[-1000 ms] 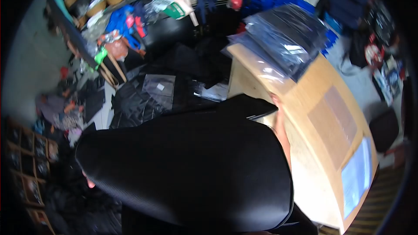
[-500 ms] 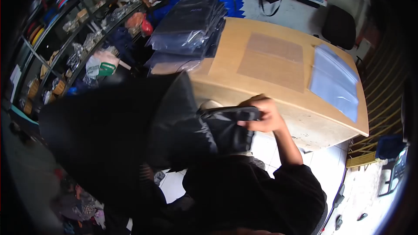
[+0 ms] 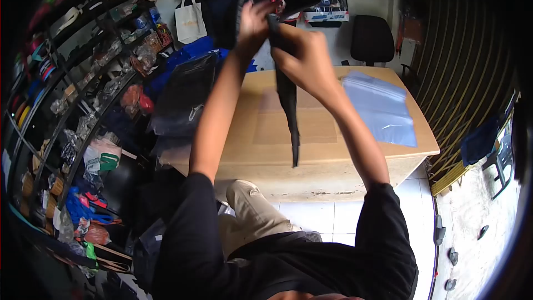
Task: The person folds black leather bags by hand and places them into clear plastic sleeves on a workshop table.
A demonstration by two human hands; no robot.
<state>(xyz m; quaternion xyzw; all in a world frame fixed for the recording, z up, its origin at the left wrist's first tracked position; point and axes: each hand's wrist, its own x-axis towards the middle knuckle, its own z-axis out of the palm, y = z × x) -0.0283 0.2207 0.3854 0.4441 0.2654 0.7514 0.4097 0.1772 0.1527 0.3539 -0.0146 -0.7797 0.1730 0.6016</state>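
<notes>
Both my hands are raised high over the wooden table (image 3: pixel 327 150), gripping a black garment (image 3: pixel 290 105). My left hand (image 3: pixel 252 19) clutches its upper part, where the cloth bunches near the top of the view. My right hand (image 3: pixel 305 58) pinches the cloth just below. A narrow strip of the garment hangs straight down from it over the table top. A stack of clear plastic bags (image 3: pixel 380 108) lies on the table's right side. A pile of bagged dark items (image 3: pixel 186 97) rests on the table's left end.
Shelves (image 3: pixel 72 94) packed with bagged goods run along the left. A black office chair (image 3: pixel 371 39) stands behind the table, a white tote bag (image 3: pixel 190 19) hangs at the back, and a ribbed metal shutter (image 3: pixel 466 66) closes the right side. White tiled floor lies below.
The view swung up from the heap on the left towards the table. The black garment, held low and spread before, is now lifted overhead in both hands, with a strip dangling.
</notes>
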